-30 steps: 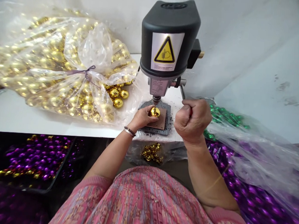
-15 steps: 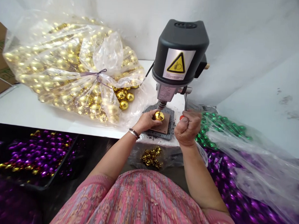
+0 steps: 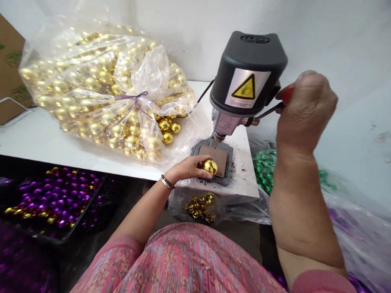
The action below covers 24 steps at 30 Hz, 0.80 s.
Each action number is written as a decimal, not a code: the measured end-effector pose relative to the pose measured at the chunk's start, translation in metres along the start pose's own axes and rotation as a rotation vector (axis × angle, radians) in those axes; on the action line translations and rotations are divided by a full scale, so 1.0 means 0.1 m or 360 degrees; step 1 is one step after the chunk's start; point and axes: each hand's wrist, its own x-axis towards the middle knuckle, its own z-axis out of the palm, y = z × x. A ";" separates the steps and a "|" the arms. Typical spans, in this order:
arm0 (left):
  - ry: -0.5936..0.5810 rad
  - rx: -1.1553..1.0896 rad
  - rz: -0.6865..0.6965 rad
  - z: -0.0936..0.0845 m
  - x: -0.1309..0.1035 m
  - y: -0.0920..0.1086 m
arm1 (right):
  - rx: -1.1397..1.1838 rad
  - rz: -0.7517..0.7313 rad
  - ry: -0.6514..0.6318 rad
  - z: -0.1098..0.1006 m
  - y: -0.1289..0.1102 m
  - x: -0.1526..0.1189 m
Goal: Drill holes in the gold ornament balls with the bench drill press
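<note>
hands (image 3: 193,167): 2 | drill press (image 3: 241,107): 1 | held ball (image 3: 210,166): 1 | red knob (image 3: 287,95): 1

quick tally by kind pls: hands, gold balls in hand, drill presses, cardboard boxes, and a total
Hands: 2, the left hand and the right hand
Gold ball visible in the left hand: 1
Drill press: 1
Cardboard box, partly cut off by the picture edge: 1
Total: 5

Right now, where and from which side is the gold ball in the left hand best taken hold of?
I would pinch the gold ball by its opposite sides, coming from the left as the left hand does: thumb on the near side, fingers on the far one. It is round, and the drill bit points down beyond it, so this leaves the top free.
</note>
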 end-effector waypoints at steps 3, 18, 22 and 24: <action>0.0093 0.0146 -0.0022 -0.21 -0.10 -0.02 | 0.0062 -0.0013 0.0070 0.02 0.03 -0.04; 0.0983 0.1119 -0.0803 -0.78 0.25 -0.35 | 0.0113 -0.0037 -0.0032 -0.02 0.04 -0.06; 0.0899 0.0325 -0.0334 -0.70 0.13 -0.32 | 0.0142 -0.0085 -0.0012 -0.01 0.05 -0.06; 0.0720 -0.0404 -0.0194 -0.62 0.05 -0.26 | 0.0145 -0.0092 -0.0015 0.00 0.05 -0.07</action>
